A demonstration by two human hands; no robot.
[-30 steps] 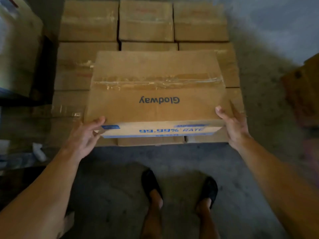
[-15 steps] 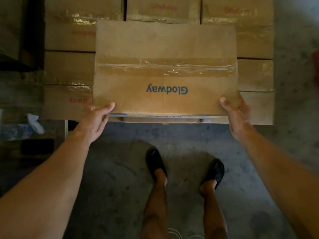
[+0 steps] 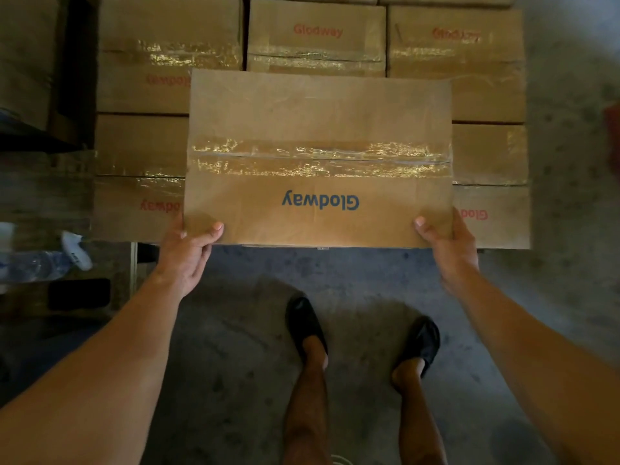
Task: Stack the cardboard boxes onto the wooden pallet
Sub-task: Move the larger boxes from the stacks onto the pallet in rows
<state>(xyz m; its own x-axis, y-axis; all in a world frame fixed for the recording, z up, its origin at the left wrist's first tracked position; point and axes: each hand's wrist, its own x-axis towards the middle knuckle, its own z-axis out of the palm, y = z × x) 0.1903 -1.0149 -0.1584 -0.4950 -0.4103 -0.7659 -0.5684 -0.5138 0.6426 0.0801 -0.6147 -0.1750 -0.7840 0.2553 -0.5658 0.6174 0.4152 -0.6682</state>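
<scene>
Left hand point(image 3: 191, 250) and right hand point(image 3: 446, 245) clamped on near corners of taped brown cardboard box point(image 3: 318, 156), above stacked brown boxes point(image 3: 315, 38); probably stiff, bulky, best gripped underneath.

Dim indoor space, rough grey concrete floor point(image 3: 241, 357) mottled with dark stains, paler and brighter patch toward the upper right, dark shelf frame point(image 3: 72, 72) along the left edge, clear plastic bottle point(image 3: 37, 265) lying low at left, soft shadows underfoot.
</scene>
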